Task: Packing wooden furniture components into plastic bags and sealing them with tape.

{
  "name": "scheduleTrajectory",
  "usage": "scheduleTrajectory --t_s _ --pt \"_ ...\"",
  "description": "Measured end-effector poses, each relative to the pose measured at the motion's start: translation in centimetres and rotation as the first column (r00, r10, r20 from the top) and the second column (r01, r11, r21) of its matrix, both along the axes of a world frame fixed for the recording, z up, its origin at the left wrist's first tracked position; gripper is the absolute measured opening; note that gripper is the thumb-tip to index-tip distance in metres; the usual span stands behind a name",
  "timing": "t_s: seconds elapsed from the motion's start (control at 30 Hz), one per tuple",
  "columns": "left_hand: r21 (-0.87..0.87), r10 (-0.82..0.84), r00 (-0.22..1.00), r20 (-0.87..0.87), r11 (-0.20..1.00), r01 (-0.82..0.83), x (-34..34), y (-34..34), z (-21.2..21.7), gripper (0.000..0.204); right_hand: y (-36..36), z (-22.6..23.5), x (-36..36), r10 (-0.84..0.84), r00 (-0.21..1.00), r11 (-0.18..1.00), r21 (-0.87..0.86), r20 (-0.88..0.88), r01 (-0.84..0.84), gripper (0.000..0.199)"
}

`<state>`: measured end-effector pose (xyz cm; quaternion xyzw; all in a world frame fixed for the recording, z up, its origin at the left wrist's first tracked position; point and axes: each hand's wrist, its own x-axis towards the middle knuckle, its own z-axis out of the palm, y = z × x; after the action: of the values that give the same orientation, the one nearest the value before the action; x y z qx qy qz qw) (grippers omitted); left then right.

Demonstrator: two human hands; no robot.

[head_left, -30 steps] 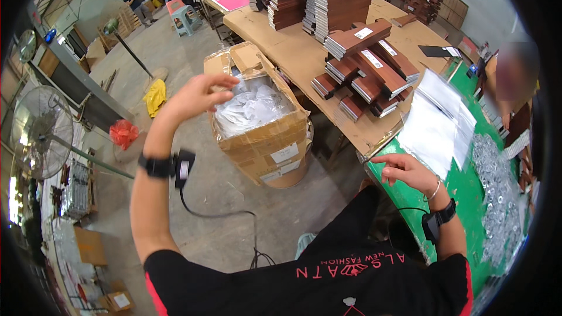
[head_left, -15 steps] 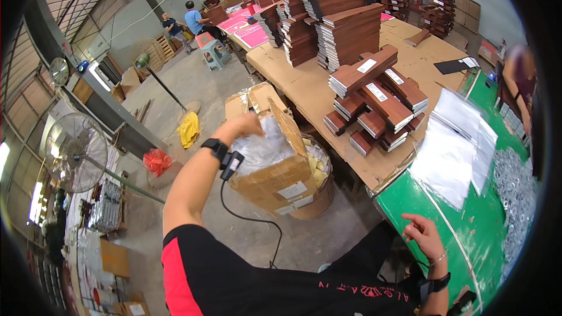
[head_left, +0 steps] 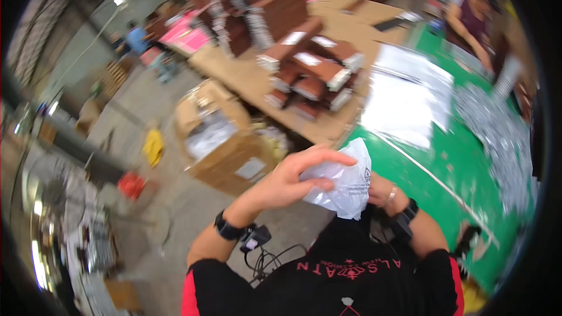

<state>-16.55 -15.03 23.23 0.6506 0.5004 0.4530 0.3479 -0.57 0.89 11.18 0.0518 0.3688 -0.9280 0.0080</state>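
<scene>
The right hand (head_left: 383, 190) is mostly hidden behind a white plastic bag (head_left: 345, 184); only the wrist and a little of the hand show past its edge, so I cannot tell how that grip stands. The bag hangs in front of the person's body, near the corner of the green counter (head_left: 415, 184). The left hand (head_left: 295, 177) is against the bag's near side, thumb and forefinger well apart — whether that grip pinches the plastic, I cannot tell. What the bag holds cannot be made out, and its print is too blurred to read.

On the green counter lie glossy clear sheets (head_left: 404, 102), their detail lost in glare, and beyond them a smeared spread of small grey pieces (head_left: 494, 140). A co-worker (head_left: 471, 20) sits at its far side, partly cut off by the dark rim. The cardboard-topped counter (head_left: 228, 73) carries reddish-brown boards (head_left: 281, 14), tall stacks behind a crossed heap.

Beside it, on the grey floor, an open carton (head_left: 228, 167) is filled with crumpled white plastic; a yellow cloth (head_left: 153, 146) and a red bag (head_left: 131, 185) blur farther off.
</scene>
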Motion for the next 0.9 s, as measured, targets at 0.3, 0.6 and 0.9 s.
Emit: scheduleTrajectory --t_s 0.3,0.6,0.9 --pt "-0.113 -0.107 0.840 0.532 0.974 0.195 10.1 7.0 -8.6 0.035 0.0 15.4 21.3 -0.821 0.560 0.210 0.971 0.112 0.114 0.031" --pt "0.238 -0.425 0.849 0.316 0.901 0.363 18.4 10.6 -9.9 0.037 -5.6 15.5 34.7 -0.971 0.238 0.061 0.961 -0.005 0.270 0.039" --pt "-0.388 -0.404 0.754 0.518 0.674 0.628 11.9 12.8 -13.5 0.095 3.5 2.8 20.7 -0.495 0.867 0.550 0.793 0.056 0.263 0.051"
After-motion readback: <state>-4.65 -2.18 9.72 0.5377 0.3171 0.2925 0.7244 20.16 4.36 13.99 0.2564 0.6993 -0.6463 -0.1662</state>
